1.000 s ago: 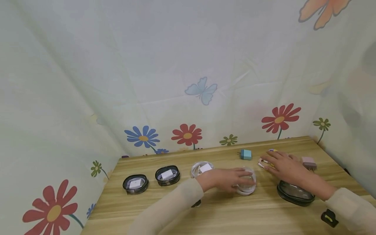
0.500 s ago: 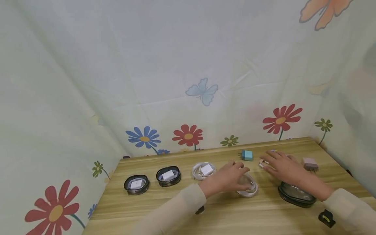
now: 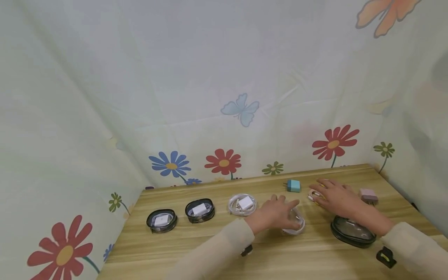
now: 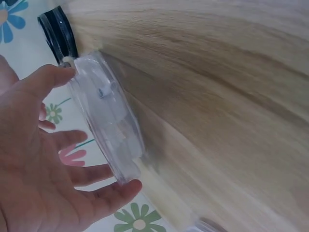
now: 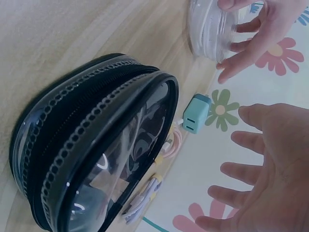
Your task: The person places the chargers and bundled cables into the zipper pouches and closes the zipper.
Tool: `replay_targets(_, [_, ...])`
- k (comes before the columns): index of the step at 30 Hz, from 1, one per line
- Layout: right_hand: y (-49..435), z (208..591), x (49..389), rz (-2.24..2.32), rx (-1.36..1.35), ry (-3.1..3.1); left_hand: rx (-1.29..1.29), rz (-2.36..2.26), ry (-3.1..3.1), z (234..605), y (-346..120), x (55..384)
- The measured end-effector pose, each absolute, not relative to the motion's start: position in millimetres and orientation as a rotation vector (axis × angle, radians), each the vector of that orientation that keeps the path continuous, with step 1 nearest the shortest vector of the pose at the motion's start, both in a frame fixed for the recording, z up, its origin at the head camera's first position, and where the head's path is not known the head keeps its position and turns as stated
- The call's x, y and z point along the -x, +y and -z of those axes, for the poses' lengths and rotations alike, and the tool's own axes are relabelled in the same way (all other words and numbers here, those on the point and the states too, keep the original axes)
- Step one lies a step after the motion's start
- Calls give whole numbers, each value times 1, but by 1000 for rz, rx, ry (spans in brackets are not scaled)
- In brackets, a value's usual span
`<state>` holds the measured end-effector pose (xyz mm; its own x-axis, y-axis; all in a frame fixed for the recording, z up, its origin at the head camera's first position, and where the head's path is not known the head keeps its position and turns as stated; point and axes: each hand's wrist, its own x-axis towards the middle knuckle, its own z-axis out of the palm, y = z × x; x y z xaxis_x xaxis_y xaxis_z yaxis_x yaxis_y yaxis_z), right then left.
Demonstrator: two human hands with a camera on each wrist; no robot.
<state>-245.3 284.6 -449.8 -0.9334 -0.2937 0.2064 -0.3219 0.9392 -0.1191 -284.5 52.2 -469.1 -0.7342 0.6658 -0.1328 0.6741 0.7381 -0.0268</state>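
Observation:
A small clear zip pouch with white trim lies on the table below my left hand. In the left wrist view the thumb is at one end of the clear pouch and a fingertip at the other, fingers spread over its top. My right hand is stretched out with loose, spread fingers over coiled cables behind a larger black-trimmed clear pouch. The right wrist view shows its fingers holding nothing, with a pinkish coiled cable and a pale coiled cable beyond the pouch.
A teal plug charger lies at the back, a pink plug charger at the right. On the left stand two black-rimmed pouches, one a pouch with a white charger, and beside them a clear pouch with a charger and cable.
My left hand, flat over the clear pouch a second ago, has lifted and turned, its fingers now raised and spread with the thumb at the pouch's near side. The right hand stays almost in place.

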Motion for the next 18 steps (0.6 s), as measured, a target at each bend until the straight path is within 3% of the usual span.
replay_targets(18, [281, 454, 249, -291, -461, -2901, -1253, -384, 2828, 479, 33, 283])
